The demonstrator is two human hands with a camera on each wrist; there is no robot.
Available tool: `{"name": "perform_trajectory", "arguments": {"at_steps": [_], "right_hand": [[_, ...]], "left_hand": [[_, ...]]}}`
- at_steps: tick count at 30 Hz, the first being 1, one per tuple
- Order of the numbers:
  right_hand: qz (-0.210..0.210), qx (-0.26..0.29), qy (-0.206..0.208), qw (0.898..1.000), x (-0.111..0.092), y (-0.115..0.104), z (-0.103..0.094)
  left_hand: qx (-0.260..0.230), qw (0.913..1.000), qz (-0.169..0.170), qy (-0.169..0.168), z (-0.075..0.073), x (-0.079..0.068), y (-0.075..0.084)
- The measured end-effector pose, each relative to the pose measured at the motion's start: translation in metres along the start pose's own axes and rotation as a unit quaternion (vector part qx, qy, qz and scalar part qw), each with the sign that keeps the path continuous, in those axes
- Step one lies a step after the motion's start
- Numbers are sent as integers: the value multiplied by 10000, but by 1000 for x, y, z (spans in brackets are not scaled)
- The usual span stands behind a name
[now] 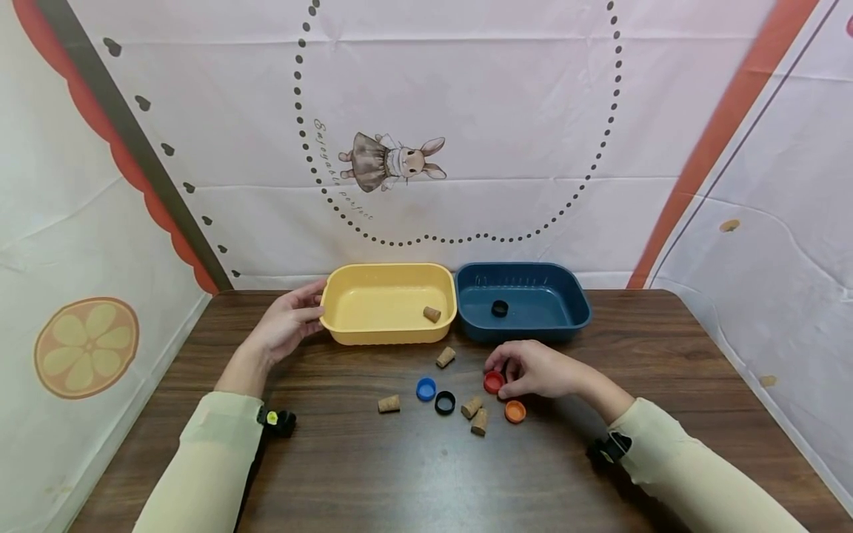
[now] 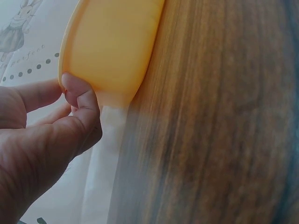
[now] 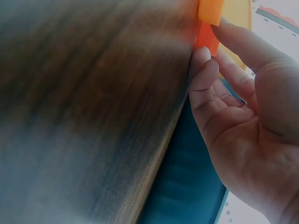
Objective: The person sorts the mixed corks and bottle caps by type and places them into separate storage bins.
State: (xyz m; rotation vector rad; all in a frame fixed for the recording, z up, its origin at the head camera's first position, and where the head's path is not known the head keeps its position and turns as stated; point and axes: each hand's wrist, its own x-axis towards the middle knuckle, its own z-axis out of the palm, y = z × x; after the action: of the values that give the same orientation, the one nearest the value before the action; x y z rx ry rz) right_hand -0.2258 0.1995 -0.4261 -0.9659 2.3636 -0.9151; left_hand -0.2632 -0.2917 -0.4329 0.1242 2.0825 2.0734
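Observation:
My left hand [image 1: 285,326] pinches the left end of a yellow plastic basket [image 1: 383,339], thumb at its rim in the left wrist view. One cork [image 1: 432,314] lies inside it. My right hand [image 1: 543,369] has its thumb and fingertips around a red bottle cap [image 1: 494,382] on the table. In the right wrist view the red cap [image 3: 206,39] shows between thumb and fingers, partly hidden behind an orange cap [image 3: 210,11]. That orange bottle cap [image 1: 515,411] sits just nearer than the hand.
A dark blue basket [image 1: 580,314] stands right of the yellow one, a black cap [image 1: 500,308] inside. On the wooden table [image 1: 346,474] lie a blue cap [image 1: 426,389], a black ring-like cap [image 1: 444,403] and several corks [image 1: 389,404]. A printed cloth [image 1: 506,148] hangs behind.

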Motion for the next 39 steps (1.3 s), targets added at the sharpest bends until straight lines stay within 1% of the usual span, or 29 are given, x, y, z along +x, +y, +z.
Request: {"name": "perform_trajectory", "arguments": {"at_steps": [10, 20, 29, 35, 39], "right_hand": [[77, -125, 12, 9999, 1, -4, 1], [-2, -102, 105, 9999, 0, -6, -1], [30, -231, 393, 9990, -7, -9, -5], [-22, -205, 604, 9980, -14, -16, -14], [-90, -289, 808, 9963, -17, -19, -22]], "left_hand": [[14, 10000, -4, 7, 0, 0, 2], [-49, 10000, 3, 13, 0, -1, 0], [-29, 10000, -1, -10, 1, -1, 1], [-51, 10000, -15, 6, 1, -1, 1], [-88, 10000, -26, 4, 1, -2, 1]]}}
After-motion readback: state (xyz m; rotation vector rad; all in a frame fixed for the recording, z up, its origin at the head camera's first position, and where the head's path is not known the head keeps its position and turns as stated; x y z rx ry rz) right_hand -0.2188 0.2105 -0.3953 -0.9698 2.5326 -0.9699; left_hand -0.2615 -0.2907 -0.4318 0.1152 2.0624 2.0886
